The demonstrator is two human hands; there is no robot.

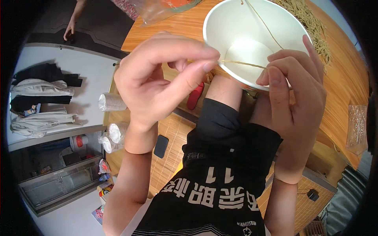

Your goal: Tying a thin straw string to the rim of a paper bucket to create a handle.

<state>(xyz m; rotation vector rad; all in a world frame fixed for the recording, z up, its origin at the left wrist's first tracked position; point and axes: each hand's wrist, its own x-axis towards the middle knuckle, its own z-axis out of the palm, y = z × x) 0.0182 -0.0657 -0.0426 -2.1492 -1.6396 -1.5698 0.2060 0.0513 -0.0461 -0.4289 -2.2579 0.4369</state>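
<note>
A short length of thin, yellowish cord (244, 63) stretches between my two hands in front of a white bucket (223, 66). My left hand (153, 70) pinches one end between thumb and forefinger. With thumb and fingertips, my right hand (295, 82) grips the other part at the bucket's near rim. More of the same strand (263, 21) runs from the bucket's far rim down across its inside toward my right hand. Behind the bucket, at the far right, lies a tangled heap of similar tan cords (305, 19). The bucket's lower right rim is hidden by my right hand.
The wooden table (342, 78) curves around the right side. On it lie a clear plastic package (356, 129) and, at the far edge, a clear bag (157, 10). Stacks of wrapped cups (112, 102) stand at left. Another person's hand (70, 30) shows at upper left.
</note>
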